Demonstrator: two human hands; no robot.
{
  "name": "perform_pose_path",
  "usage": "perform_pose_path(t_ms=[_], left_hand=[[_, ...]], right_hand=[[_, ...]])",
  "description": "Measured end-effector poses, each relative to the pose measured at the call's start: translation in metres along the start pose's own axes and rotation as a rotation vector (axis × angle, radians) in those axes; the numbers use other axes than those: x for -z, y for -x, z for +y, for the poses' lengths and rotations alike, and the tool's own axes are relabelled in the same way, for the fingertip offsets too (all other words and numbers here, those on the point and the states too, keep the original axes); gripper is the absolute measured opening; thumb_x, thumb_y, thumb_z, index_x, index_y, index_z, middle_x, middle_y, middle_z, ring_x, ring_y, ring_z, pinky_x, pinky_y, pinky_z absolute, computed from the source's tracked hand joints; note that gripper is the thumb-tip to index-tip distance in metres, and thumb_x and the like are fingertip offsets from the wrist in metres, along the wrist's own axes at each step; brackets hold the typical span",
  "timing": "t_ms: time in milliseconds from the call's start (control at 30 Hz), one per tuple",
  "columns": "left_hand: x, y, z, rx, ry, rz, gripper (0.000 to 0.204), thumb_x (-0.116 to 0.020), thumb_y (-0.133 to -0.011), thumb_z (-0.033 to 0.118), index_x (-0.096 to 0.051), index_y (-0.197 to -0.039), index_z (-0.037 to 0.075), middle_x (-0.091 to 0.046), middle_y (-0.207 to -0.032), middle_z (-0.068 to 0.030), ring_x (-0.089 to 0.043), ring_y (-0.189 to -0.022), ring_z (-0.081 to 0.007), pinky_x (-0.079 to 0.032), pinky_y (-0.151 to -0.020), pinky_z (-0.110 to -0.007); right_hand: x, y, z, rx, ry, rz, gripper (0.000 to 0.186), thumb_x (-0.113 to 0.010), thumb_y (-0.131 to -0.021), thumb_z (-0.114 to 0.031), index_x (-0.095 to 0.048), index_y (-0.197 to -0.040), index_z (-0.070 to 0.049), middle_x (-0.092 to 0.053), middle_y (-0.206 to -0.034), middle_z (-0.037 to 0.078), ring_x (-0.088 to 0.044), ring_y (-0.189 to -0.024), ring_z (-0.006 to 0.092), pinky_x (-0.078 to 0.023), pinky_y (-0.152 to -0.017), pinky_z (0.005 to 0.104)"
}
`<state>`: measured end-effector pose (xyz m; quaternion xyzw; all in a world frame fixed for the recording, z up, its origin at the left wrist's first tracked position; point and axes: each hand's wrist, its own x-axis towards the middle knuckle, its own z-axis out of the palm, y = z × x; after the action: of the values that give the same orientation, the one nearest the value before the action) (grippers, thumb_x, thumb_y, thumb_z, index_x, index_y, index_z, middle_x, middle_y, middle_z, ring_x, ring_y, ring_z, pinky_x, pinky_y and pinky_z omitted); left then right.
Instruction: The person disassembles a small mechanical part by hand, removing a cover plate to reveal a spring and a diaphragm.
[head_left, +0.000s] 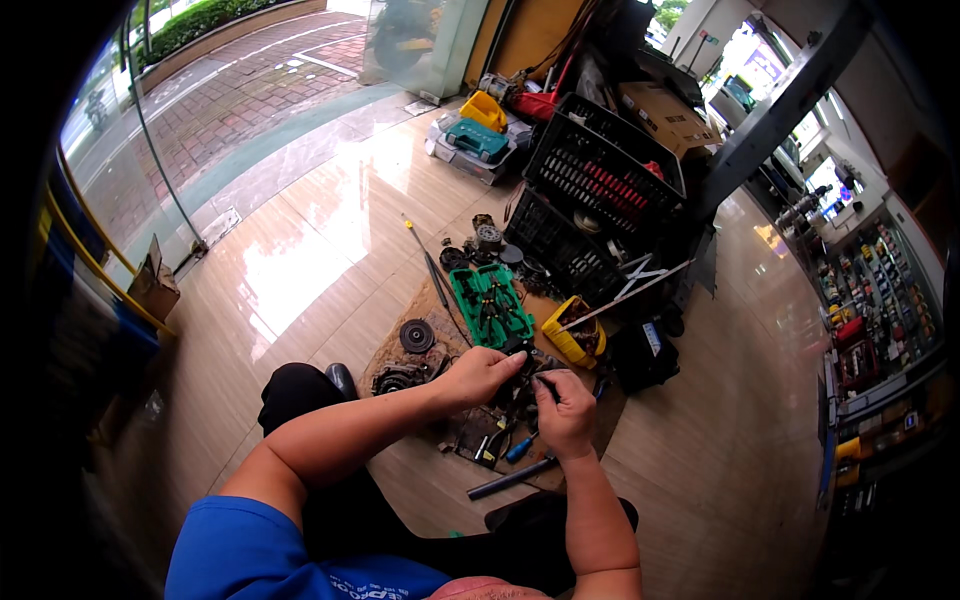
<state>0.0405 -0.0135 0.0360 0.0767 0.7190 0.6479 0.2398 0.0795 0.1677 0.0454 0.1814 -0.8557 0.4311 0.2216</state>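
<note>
Close together over the cardboard mat [395, 340], both my hands are closed. My left hand [482, 376] pinches with its thumb on top, beside a small dark piece that I cannot make out. Just right of it, my right hand [566, 412] has its fingers curled in, and what they grip is hidden. Beyond my left hand lies an open green tool case [490, 303] with dark pliers-like tools in it. Below my hands are dark metal parts and a blue-handled screwdriver [520, 447]. A grey tube [512, 479] lies nearer to me.
Left of my hands lie a round dark pulley [416, 336] and a greasy machine part [398, 378]. To the right stands a yellow container [574, 332] beside a black box [648, 358]. Black crates [604, 160] are stacked beyond, near a teal case [478, 140].
</note>
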Motion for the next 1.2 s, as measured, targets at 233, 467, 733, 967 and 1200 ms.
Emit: perform_pose_path(t_ms=[233, 467, 733, 967, 1200], left_hand=[[-0.003, -0.004, -0.007, -0.023, -0.076, -0.015, 0.035, -0.061, -0.097, 0.028, -0.067, -0.084, -0.005, -0.061, -0.066, -0.0006, -0.053, -0.059, -0.009, -0.044, -0.054, -0.028], [-0.004, -0.003, -0.01, -0.149, -0.205, 0.047, 0.035, -0.063, -0.095, 0.027, -0.066, -0.081, -0.005, -0.061, -0.065, -0.0032, -0.057, -0.059, -0.0104, -0.045, -0.055, -0.027], [0.002, -0.006, -0.015, 0.092, 0.049, -0.063, 0.04, -0.056, -0.099, 0.035, -0.066, -0.08, 0.002, -0.057, -0.062, 0.0008, -0.051, -0.054, -0.0085, -0.042, -0.051, -0.027], [0.002, -0.003, -0.005, 0.021, 0.051, -0.058, 0.03, -0.06, -0.097, 0.026, -0.065, -0.083, 0.0, -0.059, -0.066, 0.0001, -0.053, -0.059, -0.0077, -0.044, -0.054, -0.026], [-0.007, 0.003, -0.008, -0.398, -0.267, 0.166, 0.022, -0.064, -0.094, 0.019, -0.066, -0.089, -0.003, -0.063, -0.068, -0.0035, -0.058, -0.064, -0.0097, -0.048, -0.059, -0.03]], right_hand=[[0.0, 0.001, -0.003, -0.128, -0.047, -0.019, 0.008, -0.068, -0.083, -0.001, -0.065, -0.089, 0.003, -0.066, -0.082, 0.012, -0.064, -0.073, 0.0208, -0.049, -0.066, 0.0294], [0.0, 0.001, -0.003, -0.098, -0.016, -0.042, 0.008, -0.068, -0.082, -0.001, -0.065, -0.088, 0.003, -0.065, -0.081, 0.013, -0.064, -0.072, 0.0241, -0.05, -0.066, 0.0303], [-0.002, -0.001, 0.002, 0.111, 0.038, 0.009, 0.009, -0.069, -0.079, 0.003, -0.065, -0.088, 0.002, -0.065, -0.083, 0.015, -0.065, -0.075, 0.0294, -0.052, -0.069, 0.033], [-0.003, 0.002, -0.002, -0.027, -0.008, 0.032, 0.007, -0.068, -0.082, 0.002, -0.065, -0.088, 0.003, -0.065, -0.082, 0.015, -0.065, -0.074, 0.0271, -0.051, -0.067, 0.0322], [-0.003, 0.002, -0.004, -0.345, -0.132, 0.019, 0.007, -0.067, -0.085, -0.001, -0.066, -0.09, 0.003, -0.066, -0.08, 0.013, -0.064, -0.071, 0.0217, -0.049, -0.067, 0.029]])
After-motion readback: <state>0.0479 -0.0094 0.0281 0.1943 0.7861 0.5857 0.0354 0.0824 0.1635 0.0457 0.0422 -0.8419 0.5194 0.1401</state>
